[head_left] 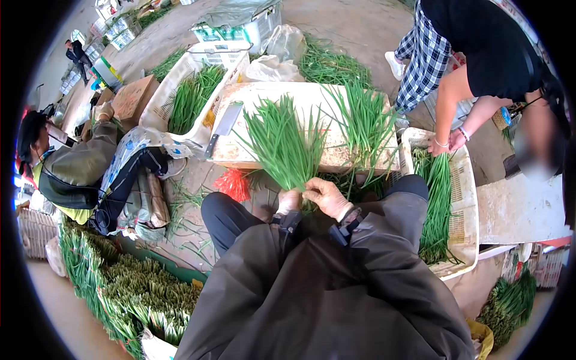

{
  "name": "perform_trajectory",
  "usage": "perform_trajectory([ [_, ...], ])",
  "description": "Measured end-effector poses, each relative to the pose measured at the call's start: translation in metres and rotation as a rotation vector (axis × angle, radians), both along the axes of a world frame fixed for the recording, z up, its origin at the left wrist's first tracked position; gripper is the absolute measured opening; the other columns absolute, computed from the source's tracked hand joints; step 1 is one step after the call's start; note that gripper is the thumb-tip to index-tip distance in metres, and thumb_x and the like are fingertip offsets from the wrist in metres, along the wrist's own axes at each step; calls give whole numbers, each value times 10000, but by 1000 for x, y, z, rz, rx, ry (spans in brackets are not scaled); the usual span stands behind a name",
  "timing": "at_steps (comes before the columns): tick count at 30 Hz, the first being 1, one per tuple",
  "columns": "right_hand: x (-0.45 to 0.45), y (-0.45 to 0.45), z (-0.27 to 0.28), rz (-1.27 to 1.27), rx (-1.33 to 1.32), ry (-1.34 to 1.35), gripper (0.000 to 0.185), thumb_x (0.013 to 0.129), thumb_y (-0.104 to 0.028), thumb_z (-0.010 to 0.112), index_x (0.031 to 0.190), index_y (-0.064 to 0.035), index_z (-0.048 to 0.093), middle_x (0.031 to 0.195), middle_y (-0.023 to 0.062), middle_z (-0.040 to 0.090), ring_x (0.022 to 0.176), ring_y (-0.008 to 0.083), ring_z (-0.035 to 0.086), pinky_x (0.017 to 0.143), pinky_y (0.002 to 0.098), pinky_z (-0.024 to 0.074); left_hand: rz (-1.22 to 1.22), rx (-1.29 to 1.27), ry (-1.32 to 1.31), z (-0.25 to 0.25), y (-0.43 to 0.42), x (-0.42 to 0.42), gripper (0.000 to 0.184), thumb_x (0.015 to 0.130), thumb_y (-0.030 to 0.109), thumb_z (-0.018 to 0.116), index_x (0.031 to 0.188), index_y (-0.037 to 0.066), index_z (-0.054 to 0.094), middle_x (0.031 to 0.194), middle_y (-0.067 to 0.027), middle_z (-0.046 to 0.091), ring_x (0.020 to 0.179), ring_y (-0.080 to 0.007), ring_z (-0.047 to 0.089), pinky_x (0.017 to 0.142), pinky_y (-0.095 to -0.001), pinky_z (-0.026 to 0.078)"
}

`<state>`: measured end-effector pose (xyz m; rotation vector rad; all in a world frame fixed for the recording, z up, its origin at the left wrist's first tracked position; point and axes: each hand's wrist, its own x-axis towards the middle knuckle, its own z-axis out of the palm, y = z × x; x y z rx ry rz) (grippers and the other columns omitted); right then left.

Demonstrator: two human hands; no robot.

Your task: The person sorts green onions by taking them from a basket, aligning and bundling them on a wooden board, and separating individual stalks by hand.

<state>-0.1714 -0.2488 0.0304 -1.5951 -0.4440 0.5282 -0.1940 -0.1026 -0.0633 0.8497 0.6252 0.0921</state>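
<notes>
A bunch of green chives (283, 141) stands fanned out in front of me, its leaves spreading away over a white work block (336, 155). My left hand (288, 201) is wrapped round its lower end. From the other side, my right hand (327, 197) pinches the same bunch near the stems; the stem ends are mostly hidden by my hands and lap. Another pile of chives (367, 123) lies on the block's right side. On its left edge rests a cleaver (224, 128) with a dark handle. Red ties (233, 185) hang at the block's near left corner.
At right, a co-worker's hands (445, 144) reach into a white crate (465, 228) of chives. Another person (78, 168) sits at left. Beyond the block stands a second crate (157, 111). Tied bundles (135, 288) are stacked at lower left.
</notes>
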Motion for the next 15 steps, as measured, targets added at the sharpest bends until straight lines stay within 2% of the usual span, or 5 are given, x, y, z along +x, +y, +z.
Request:
perform_trajectory([
  [3,9,-23,27,232,141,191,77,982,-49,681,1041,-1,669,954,30,722,877,100,667,807,255,536,-206,-24,114,9,10,-3,278,919,70,715,1180,-11,663,991,-122,723,830,-252,718,640,-339,594],
  [6,22,-55,32,106,152,352,127,994,-72,672,1108,-16,672,978,50,735,877,142,707,795,282,577,-138,-212,56,38,4,-1,334,889,17,739,1214,-14,667,1024,-122,735,819,-261,722,658,-367,600],
  [7,26,-64,19,48,370,514,158,997,-101,682,1136,-28,664,997,57,732,905,159,711,788,301,585,-139,-254,51,50,3,-3,348,885,9,744,1223,-14,666,1032,-123,737,815,-263,723,659,-374,601],
  [13,41,-90,24,165,917,619,163,1013,-97,663,1161,-28,654,1021,85,702,913,200,671,788,359,547,-175,-185,84,23,14,-3,352,899,22,747,1240,1,661,1062,-117,742,854,-266,725,722,-405,606],
  [15,43,-96,31,115,565,540,137,1027,-88,638,1149,-33,661,1021,89,713,926,208,684,785,364,554,-206,-229,72,16,17,-2,342,912,56,745,1240,12,660,1064,-113,743,850,-272,723,718,-415,604],
])
